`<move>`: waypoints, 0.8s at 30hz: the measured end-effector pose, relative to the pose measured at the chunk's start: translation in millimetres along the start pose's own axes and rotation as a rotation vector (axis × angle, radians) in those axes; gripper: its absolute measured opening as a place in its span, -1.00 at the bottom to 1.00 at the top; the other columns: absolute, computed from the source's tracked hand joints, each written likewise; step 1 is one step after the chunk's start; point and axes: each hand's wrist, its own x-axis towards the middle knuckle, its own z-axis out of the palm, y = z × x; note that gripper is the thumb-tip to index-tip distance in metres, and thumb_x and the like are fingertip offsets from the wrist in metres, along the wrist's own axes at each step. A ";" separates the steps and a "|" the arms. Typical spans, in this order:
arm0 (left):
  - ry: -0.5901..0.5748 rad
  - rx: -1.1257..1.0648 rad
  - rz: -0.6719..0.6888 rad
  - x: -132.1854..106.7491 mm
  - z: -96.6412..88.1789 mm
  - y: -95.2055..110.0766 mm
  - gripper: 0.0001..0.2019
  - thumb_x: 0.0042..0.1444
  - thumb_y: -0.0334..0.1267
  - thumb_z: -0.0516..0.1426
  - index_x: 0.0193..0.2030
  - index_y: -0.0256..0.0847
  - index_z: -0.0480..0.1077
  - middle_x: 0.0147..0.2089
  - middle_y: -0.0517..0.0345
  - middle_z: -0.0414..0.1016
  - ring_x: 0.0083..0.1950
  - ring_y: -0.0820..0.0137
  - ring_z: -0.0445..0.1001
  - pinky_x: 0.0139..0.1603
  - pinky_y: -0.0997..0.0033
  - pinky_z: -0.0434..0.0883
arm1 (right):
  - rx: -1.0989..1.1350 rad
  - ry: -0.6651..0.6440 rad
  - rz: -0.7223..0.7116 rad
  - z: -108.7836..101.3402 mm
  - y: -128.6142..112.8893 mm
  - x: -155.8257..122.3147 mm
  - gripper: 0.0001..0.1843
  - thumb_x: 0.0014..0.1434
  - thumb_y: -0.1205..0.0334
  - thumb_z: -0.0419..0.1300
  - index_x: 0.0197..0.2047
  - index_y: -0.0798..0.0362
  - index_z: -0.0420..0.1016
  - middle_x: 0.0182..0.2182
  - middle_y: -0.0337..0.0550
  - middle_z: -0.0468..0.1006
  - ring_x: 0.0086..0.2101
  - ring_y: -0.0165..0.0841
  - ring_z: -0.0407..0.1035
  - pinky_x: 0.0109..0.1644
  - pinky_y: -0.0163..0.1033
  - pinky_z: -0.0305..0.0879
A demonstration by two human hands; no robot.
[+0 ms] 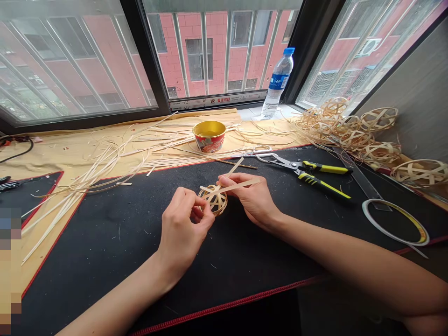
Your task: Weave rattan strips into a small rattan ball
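Observation:
A small woven ball of pale bamboo strips point(214, 199) sits between both hands over a black mat point(115, 233). My left hand point(184, 228) is closed, its fingertips pinching the ball's left side. On the ball's right side, my right hand point(252, 198) is closed as well, gripping it. Two loose strip ends point(238, 185) stick out up and to the right past my right fingers.
Yellow-handled shears point(308, 172) lie on the mat to the right. A red and yellow bowl point(209, 135) stands behind, among loose strips point(105, 168). A water bottle point(278, 84) stands by the window. Several finished woven balls point(353, 135) pile at the right. A tape roll point(395, 219) lies nearby.

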 end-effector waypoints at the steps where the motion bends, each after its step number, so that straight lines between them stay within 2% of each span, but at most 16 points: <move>1: 0.006 0.009 0.019 -0.3 0.4 -0.4 -0.91 0.05 -0.43 0.13 -0.46 -0.25 0.37 -0.39 0.21 0.29 -0.50 0.56 0.36 -0.48 0.55 0.44 | 0.000 0.002 -0.001 0.1 -0.5 0.3 -0.76 -0.20 0.11 0.42 -0.45 0.09 0.62 -0.45 -0.15 0.59 -0.42 -0.37 0.42 -0.25 -0.22 0.35; 4: -0.033 -0.054 0.009 1.2 -1.9 -1.6 -0.96 0.07 -0.36 0.15 -0.39 -0.25 0.39 -0.35 0.18 0.34 -0.47 0.54 0.41 -0.43 0.52 0.48 | 0.040 0.004 0.010 -0.9 -2.1 2.8 -0.78 -0.20 0.11 0.43 -0.49 0.08 0.61 -0.46 -0.16 0.58 -0.41 -0.38 0.43 -0.22 -0.22 0.37; 9: -0.096 -0.357 -0.294 14.7 -14.3 -2.6 -0.73 0.09 -0.11 0.17 -0.14 -0.22 0.37 -0.41 0.20 0.39 -0.49 0.45 0.48 -0.50 0.48 0.49 | 0.129 -0.008 0.077 -5.8 -3.8 7.0 -0.77 -0.23 0.13 0.44 -0.47 0.06 0.61 -0.41 -0.18 0.59 -0.33 -0.38 0.44 -0.19 -0.24 0.39; 12: -0.196 -0.441 -0.370 23.0 -19.8 -3.7 -0.69 0.07 -0.06 0.17 -0.17 -0.26 0.40 -0.44 0.20 0.41 -0.53 0.45 0.48 -0.47 0.45 0.47 | 0.120 -0.029 0.095 -7.2 -3.5 7.4 -0.77 -0.21 0.13 0.43 -0.45 0.06 0.61 -0.41 -0.18 0.59 -0.32 -0.39 0.45 -0.17 -0.24 0.39; 16: -0.367 -0.441 -0.437 27.0 -21.0 -6.5 -0.65 -0.03 -0.04 0.23 -0.19 -0.26 0.43 -0.43 0.14 0.48 -0.52 0.44 0.44 -0.49 0.44 0.42 | 0.118 -0.046 0.092 -5.8 -4.0 6.6 -0.77 -0.22 0.14 0.44 -0.47 0.08 0.61 -0.43 -0.18 0.58 -0.35 -0.39 0.45 -0.18 -0.22 0.39; 18: -0.426 -0.438 -0.462 27.3 -20.4 -9.1 -0.63 -0.06 -0.05 0.25 -0.18 -0.27 0.44 -0.33 0.06 0.53 -0.43 0.40 0.48 -0.41 0.40 0.45 | 0.119 -0.064 0.083 -4.8 -4.5 6.5 -0.77 -0.22 0.14 0.44 -0.48 0.09 0.61 -0.45 -0.19 0.58 -0.37 -0.40 0.45 -0.21 -0.24 0.40; 20: -0.444 -0.445 -0.445 27.3 -20.0 -12.0 -0.63 -0.08 -0.06 0.25 -0.18 -0.27 0.48 -0.12 -0.06 0.52 -0.24 0.30 0.52 -0.24 0.31 0.49 | 0.110 -0.090 0.073 -4.2 -4.7 6.9 -0.77 -0.22 0.14 0.44 -0.48 0.09 0.61 -0.47 -0.19 0.57 -0.41 -0.41 0.44 -0.25 -0.25 0.39; 22: -0.469 -0.440 -0.415 27.3 -20.3 -14.5 -0.64 -0.09 -0.06 0.25 -0.19 -0.25 0.52 0.10 -0.12 0.40 0.00 0.18 0.47 -0.06 0.22 0.46 | 0.088 -0.111 0.068 -4.4 -4.3 7.7 -0.76 -0.22 0.14 0.44 -0.47 0.10 0.61 -0.48 -0.19 0.58 -0.46 -0.43 0.43 -0.31 -0.27 0.37; 24: -0.533 -0.453 -0.413 27.1 -20.8 -15.3 -0.65 -0.08 -0.06 0.25 -0.18 -0.22 0.54 0.23 -0.11 0.27 0.17 0.11 0.35 0.06 0.18 0.41 | 0.055 -0.140 0.062 -5.4 -3.4 8.6 -0.74 -0.22 0.14 0.44 -0.46 0.12 0.61 -0.51 -0.19 0.57 -0.51 -0.45 0.39 -0.37 -0.30 0.34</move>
